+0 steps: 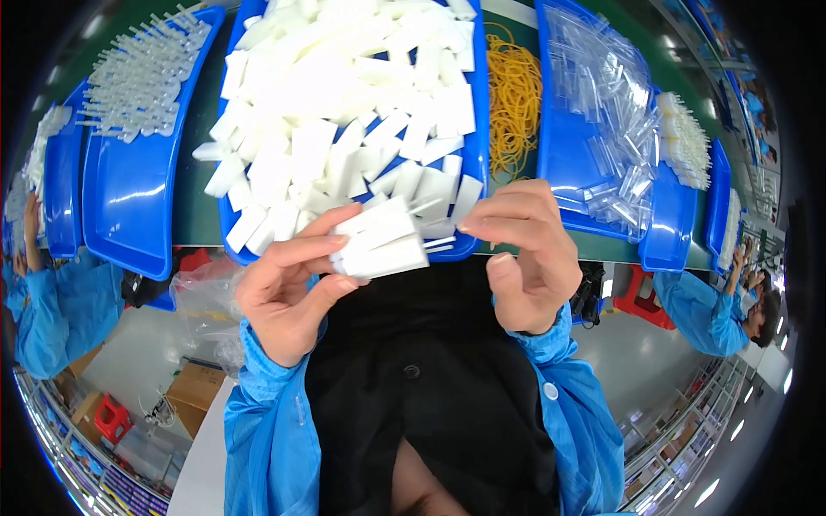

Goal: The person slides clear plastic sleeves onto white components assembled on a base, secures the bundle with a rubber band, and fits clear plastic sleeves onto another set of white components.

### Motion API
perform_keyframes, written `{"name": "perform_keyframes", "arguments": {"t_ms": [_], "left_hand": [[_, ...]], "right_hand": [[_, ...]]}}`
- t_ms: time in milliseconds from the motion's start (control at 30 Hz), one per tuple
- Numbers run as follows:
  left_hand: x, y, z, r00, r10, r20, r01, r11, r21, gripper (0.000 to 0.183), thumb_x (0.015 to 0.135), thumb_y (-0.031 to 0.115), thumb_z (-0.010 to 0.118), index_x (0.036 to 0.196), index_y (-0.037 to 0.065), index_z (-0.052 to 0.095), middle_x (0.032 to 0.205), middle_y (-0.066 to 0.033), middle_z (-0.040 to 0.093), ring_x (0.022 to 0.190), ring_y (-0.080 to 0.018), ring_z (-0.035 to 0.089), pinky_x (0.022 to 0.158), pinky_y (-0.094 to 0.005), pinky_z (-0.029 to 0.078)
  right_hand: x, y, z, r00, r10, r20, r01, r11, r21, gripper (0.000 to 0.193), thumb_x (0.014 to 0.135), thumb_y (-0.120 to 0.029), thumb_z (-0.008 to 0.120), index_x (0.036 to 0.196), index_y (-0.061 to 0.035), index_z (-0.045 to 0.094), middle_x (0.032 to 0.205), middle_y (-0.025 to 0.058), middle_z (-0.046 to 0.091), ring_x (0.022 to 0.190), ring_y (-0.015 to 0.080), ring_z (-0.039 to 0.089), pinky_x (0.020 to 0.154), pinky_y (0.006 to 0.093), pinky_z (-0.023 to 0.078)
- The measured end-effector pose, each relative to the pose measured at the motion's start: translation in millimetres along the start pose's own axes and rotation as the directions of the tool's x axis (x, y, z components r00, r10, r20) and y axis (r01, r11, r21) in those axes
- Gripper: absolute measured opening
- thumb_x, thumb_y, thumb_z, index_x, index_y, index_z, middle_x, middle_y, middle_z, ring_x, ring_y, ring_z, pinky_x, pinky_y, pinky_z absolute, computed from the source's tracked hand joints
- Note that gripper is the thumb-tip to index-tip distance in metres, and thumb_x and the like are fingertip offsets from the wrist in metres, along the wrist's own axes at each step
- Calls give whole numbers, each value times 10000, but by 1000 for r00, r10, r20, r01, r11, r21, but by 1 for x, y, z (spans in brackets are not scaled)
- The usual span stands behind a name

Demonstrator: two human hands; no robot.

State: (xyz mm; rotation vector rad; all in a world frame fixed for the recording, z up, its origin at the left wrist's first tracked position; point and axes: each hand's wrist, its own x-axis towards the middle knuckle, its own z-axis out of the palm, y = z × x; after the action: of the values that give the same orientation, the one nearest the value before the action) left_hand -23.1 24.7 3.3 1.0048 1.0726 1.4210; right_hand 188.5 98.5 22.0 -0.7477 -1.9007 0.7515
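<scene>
My left hand [294,288] grips a small bundle of white blocks [383,241] between its thumb and fingers, above the front edge of the middle tray. Thin white stems stick out of the bundle's right side. Just to the right, my right hand [529,249] is raised with thumb and forefinger apart and nothing visible between them; its other fingers are curled. Behind both hands stands a blue tray [482,129] heaped with loose white rectangular blocks [314,146]. Whether the held pieces are joined together, I cannot tell.
Yellow rubber bands [514,103] lie right of the middle tray. Beyond them, another blue tray [564,185] holds clear plastic pieces. At left, stemmed white parts [142,82] fill the back of a blue tray [129,206]. Co-workers in blue sleeves sit at both sides.
</scene>
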Motion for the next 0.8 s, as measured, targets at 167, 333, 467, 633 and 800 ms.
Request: {"name": "perform_keyframes", "arguments": {"t_ms": [167,333,467,633,800], "left_hand": [[1,-2,0,1000,27,-16,-27,1000,-6,272,761,35,658,1005,-8,545,1141,-293,515,898,-276,624,705,-326,549],[3,-4,3,998,65,5,-65,998,-9,269,774,32,640,1018,-5,532,1155,-293,505,918,-294,617,694,-343,554],[4,-6,3,996,90,21,-90,996,-3,298,775,16,625,1048,-16,511,1172,-296,490,951,-314,604,680,-351,561],[4,-5,6,997,61,-36,-62,998,-22,377,756,0,629,1103,-14,485,1197,-294,471,969,-319,596,663,-355,566],[6,-8,11,999,13,-32,-16,996,-93,424,740,-4,640,1131,-8,477,1204,-294,466,975,-312,595,661,-352,564]], "right_hand": [[0,-2,-7,997,-1,-71,1,1000,-11,163,689,-15,614,850,-2,639,815,112,614,720,262,539,651,328,433],[0,-4,-10,998,4,-61,-4,1000,14,170,680,10,621,847,-13,641,801,109,610,700,258,534,640,316,433],[3,7,-35,994,-20,-111,-9,966,-259,177,686,-9,637,862,-16,626,810,103,606,734,260,546,648,323,441],[-13,41,-118,910,181,-374,-415,378,-827,258,708,-185,713,888,-32,610,819,96,601,771,256,543,677,340,445],[-25,64,-114,927,266,-264,-353,381,-855,314,682,-248,723,882,-35,608,791,90,584,763,260,543,651,347,415]]}}
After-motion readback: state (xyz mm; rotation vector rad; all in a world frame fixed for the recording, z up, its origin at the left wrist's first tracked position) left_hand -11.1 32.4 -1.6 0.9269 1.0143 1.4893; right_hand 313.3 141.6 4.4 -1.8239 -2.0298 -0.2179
